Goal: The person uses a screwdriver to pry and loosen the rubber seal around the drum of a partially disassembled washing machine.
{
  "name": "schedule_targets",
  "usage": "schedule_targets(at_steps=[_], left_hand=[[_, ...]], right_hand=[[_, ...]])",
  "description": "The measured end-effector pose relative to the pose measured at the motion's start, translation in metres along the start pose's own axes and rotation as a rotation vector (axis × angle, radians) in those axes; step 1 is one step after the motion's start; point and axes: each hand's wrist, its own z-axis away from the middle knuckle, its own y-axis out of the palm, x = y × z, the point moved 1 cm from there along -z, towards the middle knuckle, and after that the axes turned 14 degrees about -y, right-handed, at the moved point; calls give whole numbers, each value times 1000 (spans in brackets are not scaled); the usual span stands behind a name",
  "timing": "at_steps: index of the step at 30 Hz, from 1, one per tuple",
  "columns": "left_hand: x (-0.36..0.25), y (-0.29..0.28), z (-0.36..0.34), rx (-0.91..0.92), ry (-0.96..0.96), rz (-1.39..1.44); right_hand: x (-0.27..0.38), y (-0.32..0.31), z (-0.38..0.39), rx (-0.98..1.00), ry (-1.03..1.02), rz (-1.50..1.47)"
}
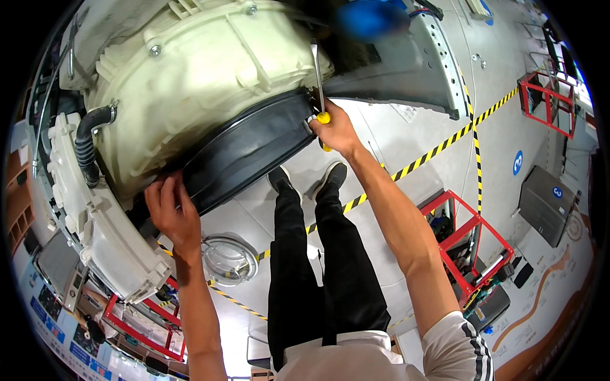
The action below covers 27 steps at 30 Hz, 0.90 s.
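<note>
Looks like they're working the black ring against the pale tub: left hand curled at its edge, grip unclear, right hand clutching a screwdriver. Next probably needs steadying it.

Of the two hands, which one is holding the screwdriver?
The right hand: it grips the screwdriver by its yellow handle. The left hand shows no tool; it is at the left end of the black rim.

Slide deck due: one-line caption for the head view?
Right hand holding a yellow-handled screwdriver, left hand at the dark curved band along a pale tub.
</note>
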Motion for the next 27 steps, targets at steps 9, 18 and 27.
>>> schedule_targets(at_steps=[9,18,27], left_hand=[[3,0,2,-14,-45,14],[5,2,-2,-43,-67,-26],[9,-1,-6,-30,-104,-27]], right_hand=[[-3,2,1,-7,53,-75],[-14,10,-1,-101,-66,-72],[-13,5,0,-68,-201,64]])
